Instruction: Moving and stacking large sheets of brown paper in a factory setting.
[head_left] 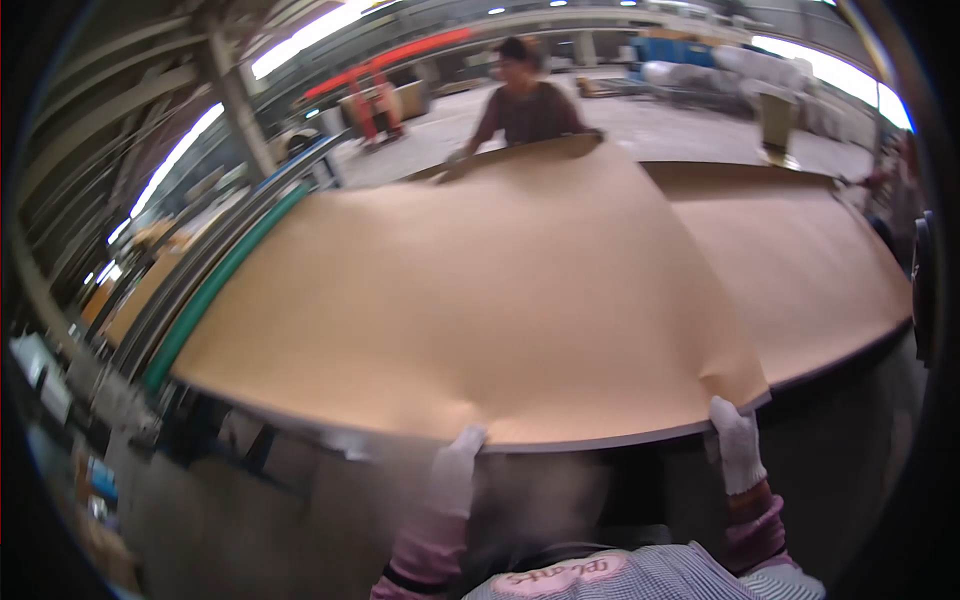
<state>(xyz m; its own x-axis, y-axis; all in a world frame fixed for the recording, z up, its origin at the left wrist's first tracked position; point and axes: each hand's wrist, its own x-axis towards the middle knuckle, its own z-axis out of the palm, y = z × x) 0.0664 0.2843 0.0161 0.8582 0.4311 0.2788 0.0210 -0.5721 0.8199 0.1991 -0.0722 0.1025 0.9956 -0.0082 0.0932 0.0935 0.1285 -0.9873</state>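
Observation:
A large tan sheet (480, 290), thin and bending, spreads from a green roller (225, 285) on the left to just past my right hand. My left hand (456, 470), in a white glove, grips the sheet's near edge, and the surface dents by its fingers. Farther right, my right hand (737, 445), gloved too, is closed on the same edge near the sheet's corner, where it creases. The fingers under the sheet are hidden. Across from me a person (530, 105) holds the far edge with both hands. A second tan sheet (800, 270) lies partly beneath on the right.
The roller belongs to a machine with long metal bars (190, 295) at the left. Another person's arm (875, 182) reaches the far right end of the second sheet. A red-framed cart (375, 110) and wrapped rolls (690, 75) stand at the back.

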